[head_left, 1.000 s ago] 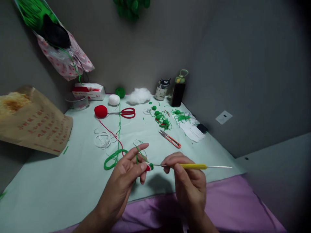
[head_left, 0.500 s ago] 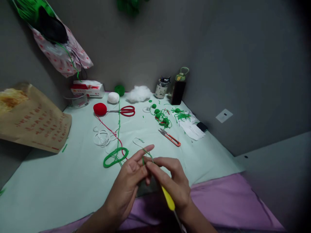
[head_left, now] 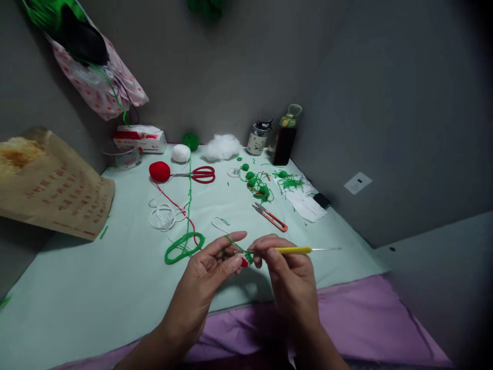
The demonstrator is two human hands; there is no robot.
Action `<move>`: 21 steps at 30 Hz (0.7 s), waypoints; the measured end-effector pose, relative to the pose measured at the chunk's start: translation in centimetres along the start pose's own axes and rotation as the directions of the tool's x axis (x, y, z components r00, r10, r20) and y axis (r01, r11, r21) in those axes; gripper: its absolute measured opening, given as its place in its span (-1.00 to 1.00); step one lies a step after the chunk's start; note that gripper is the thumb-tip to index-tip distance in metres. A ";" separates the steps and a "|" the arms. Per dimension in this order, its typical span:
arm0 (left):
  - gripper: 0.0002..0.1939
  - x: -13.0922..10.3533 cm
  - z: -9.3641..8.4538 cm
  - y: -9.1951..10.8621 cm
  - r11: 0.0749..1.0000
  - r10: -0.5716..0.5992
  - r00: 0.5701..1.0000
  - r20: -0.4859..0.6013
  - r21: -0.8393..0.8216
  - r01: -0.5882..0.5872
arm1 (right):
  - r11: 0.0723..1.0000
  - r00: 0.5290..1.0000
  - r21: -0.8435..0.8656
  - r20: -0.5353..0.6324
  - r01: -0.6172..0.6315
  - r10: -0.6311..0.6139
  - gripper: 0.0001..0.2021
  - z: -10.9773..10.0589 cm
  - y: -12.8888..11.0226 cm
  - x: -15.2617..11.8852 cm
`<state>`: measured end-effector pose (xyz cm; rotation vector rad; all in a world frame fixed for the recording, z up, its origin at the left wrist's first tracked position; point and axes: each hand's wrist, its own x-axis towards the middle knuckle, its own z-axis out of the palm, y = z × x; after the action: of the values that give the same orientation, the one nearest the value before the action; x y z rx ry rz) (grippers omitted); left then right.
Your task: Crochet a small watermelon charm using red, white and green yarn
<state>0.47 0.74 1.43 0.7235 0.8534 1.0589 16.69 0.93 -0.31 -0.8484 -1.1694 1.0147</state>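
A small crochet piece (head_left: 245,261) in red, white and green is pinched between the thumb and fingers of my left hand (head_left: 210,270). Green yarn runs over the raised left index finger down to it. My right hand (head_left: 288,264) grips a crochet hook (head_left: 295,250) by its yellow handle, held nearly level. One metal end of the hook reaches the top of the piece; the other sticks out to the right. Left of my hands lies a loop of green yarn (head_left: 167,255). Part of the piece is hidden by my left fingers.
Orange thread snips (head_left: 271,218) and red-handled scissors (head_left: 203,174) lie beyond my hands. Red (head_left: 159,171), white (head_left: 181,152) and green yarn balls (head_left: 190,141) sit at the back, near white stuffing (head_left: 221,148). A paper bag (head_left: 73,192) stands left, a bottle (head_left: 284,144) back right.
My right hand has turned, swinging the hook from pointing down toward me to nearly level. The red, white and green piece now shows between my hands.
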 end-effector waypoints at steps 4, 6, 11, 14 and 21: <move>-0.62 0.1 -0.2 0.2 1.000 0.018 1.000 -0.009 0.019 -0.018 | 0.990 0.998 0.128 0.009 -0.067 0.067 -0.82 -0.2 0.0 0.1; -0.63 0.0 -0.4 0.3 1.000 0.022 1.000 -0.012 0.020 -0.022 | 0.992 0.998 0.116 0.038 -0.053 0.049 -0.81 -0.2 -0.3 0.0; -0.63 -0.1 -0.5 0.4 0.994 0.074 0.996 -0.043 0.086 -0.070 | 0.983 0.989 -0.139 0.102 0.117 -0.103 -0.76 -0.4 -1.2 -0.6; -0.66 -0.2 -0.2 0.3 0.979 0.132 0.987 -0.088 0.166 -0.117 | 0.874 0.934 -0.348 0.236 0.338 -0.267 -0.70 -0.3 -1.6 -1.1; -0.42 0.1 0.2 0.0 0.993 -0.021 1.000 -0.014 -0.113 0.019 | 0.606 0.836 -0.577 0.372 0.548 -0.403 -0.63 -0.2 -1.0 -1.5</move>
<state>0.64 0.82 1.49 0.6115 0.8061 1.0868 16.90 -0.78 0.07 -0.9033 -1.8798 0.1986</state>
